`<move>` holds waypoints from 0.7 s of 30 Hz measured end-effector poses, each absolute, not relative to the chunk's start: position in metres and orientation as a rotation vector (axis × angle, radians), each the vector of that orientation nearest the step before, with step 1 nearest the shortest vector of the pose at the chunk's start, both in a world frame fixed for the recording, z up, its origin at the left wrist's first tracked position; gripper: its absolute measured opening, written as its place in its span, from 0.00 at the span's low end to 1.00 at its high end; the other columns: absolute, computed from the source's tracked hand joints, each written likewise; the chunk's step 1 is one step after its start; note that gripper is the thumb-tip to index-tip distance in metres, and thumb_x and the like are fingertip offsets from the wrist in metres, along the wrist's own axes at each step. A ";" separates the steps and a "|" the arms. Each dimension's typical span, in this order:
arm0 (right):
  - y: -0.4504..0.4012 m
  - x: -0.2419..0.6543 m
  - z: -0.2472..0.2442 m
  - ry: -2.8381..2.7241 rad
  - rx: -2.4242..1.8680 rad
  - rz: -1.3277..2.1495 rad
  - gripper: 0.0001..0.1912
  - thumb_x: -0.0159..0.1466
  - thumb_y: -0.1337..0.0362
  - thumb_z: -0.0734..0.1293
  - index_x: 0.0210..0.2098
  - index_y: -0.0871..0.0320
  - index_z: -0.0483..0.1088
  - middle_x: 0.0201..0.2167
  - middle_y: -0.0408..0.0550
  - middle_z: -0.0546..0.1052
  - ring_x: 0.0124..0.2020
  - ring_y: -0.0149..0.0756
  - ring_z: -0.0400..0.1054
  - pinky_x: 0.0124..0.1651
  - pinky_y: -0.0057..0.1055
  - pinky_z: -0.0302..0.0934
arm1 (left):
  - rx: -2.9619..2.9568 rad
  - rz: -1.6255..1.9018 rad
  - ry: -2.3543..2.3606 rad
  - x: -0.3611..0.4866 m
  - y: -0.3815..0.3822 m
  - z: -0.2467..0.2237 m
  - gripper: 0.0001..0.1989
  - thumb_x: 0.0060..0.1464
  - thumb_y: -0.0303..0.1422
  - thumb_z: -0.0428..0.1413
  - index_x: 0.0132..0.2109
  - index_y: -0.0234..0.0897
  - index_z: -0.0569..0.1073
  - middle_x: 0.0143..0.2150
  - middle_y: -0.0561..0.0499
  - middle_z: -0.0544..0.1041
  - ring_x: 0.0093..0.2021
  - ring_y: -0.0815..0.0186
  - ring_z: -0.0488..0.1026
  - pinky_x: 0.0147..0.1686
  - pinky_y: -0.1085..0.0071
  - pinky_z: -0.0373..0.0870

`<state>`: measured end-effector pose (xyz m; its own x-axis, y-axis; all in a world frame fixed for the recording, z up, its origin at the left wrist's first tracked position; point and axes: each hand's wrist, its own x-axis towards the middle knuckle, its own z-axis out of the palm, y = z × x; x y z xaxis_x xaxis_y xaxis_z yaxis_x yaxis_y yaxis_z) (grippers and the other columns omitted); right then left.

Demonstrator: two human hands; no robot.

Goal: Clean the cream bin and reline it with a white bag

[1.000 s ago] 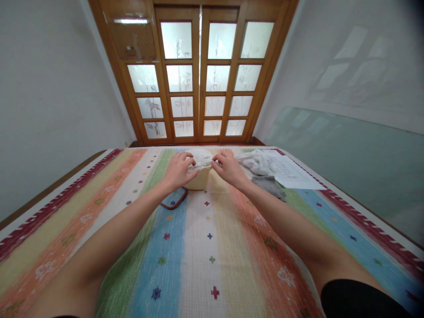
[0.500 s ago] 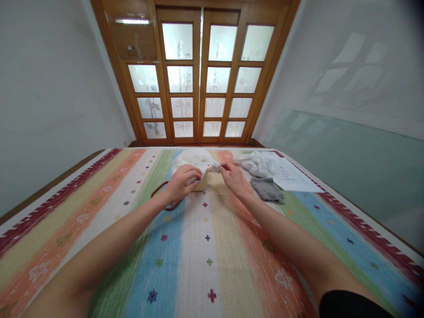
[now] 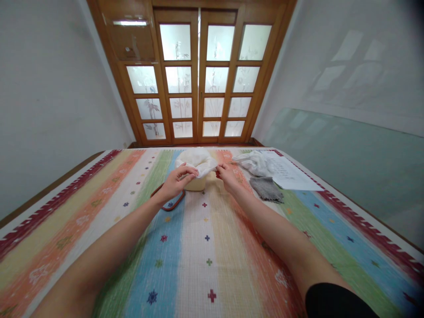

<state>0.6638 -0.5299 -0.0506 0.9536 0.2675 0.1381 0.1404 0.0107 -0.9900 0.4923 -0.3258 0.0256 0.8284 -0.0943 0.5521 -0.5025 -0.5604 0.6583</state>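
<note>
A thin white plastic bag (image 3: 197, 158) lines a small cream container (image 3: 195, 184), its edge draped over the rim and hiding most of the upper part. My left hand (image 3: 177, 180) is at the bag's front left, thumb and fingers closed on its edge. At the right corner, my right hand (image 3: 227, 175) pinches the bag between thumb and fingertips. Partly behind my left wrist, a brown rounded ring (image 3: 180, 201) lies on the cloth, beside the container.
A crumpled white plastic bag (image 3: 256, 163), a folded grey cloth (image 3: 266, 189) and a printed paper sheet (image 3: 294, 174) lie to the right. The striped tablecloth (image 3: 198, 265) covers the table. A glass panel (image 3: 347, 168) leans on the right wall.
The bag's front edge has come down over the container's near rim, covering the corner that showed before. My left hand has shifted slightly left, and my right hand slightly left too.
</note>
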 end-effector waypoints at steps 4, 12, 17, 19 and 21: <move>-0.519 0.652 -0.049 -0.399 -1.658 0.069 0.10 0.56 0.54 0.64 0.30 0.55 0.67 0.28 0.40 0.72 0.30 0.32 0.63 0.34 0.27 0.59 | 2.320 0.513 -0.581 0.488 -0.327 0.028 0.14 0.69 0.42 0.53 0.40 0.43 0.79 0.45 0.50 0.84 0.54 0.60 0.78 0.76 0.50 0.44; -0.531 0.658 -0.039 -0.512 -1.892 -0.010 0.08 0.56 0.56 0.67 0.30 0.54 0.69 0.29 0.43 0.76 0.37 0.39 0.69 0.43 0.33 0.64 | 2.528 0.883 -0.493 0.490 -0.331 0.032 0.13 0.66 0.40 0.57 0.53 0.42 0.78 0.55 0.42 0.77 0.59 0.53 0.71 0.64 0.53 0.65; -0.542 0.661 -0.018 -0.565 -1.801 -0.327 0.11 0.65 0.55 0.62 0.37 0.55 0.71 0.37 0.49 0.78 0.41 0.40 0.71 0.47 0.35 0.66 | 2.770 0.829 -0.450 0.507 -0.336 0.031 0.30 0.56 0.38 0.65 0.65 0.41 0.71 0.61 0.39 0.74 0.62 0.46 0.68 0.69 0.46 0.56; -0.543 0.654 -0.002 -0.628 -1.787 -0.473 0.12 0.68 0.56 0.61 0.39 0.55 0.72 0.40 0.50 0.78 0.44 0.41 0.71 0.50 0.36 0.65 | 2.821 0.809 -0.395 0.514 -0.338 0.025 0.27 0.57 0.35 0.63 0.64 0.43 0.72 0.56 0.41 0.77 0.60 0.48 0.70 0.71 0.44 0.53; -0.544 0.645 0.019 -0.679 -1.811 -0.594 0.12 0.69 0.57 0.61 0.40 0.55 0.73 0.42 0.52 0.78 0.47 0.43 0.71 0.53 0.37 0.65 | 2.845 0.817 -0.355 0.519 -0.339 0.020 0.23 0.59 0.33 0.60 0.61 0.44 0.74 0.52 0.43 0.79 0.57 0.50 0.72 0.71 0.44 0.51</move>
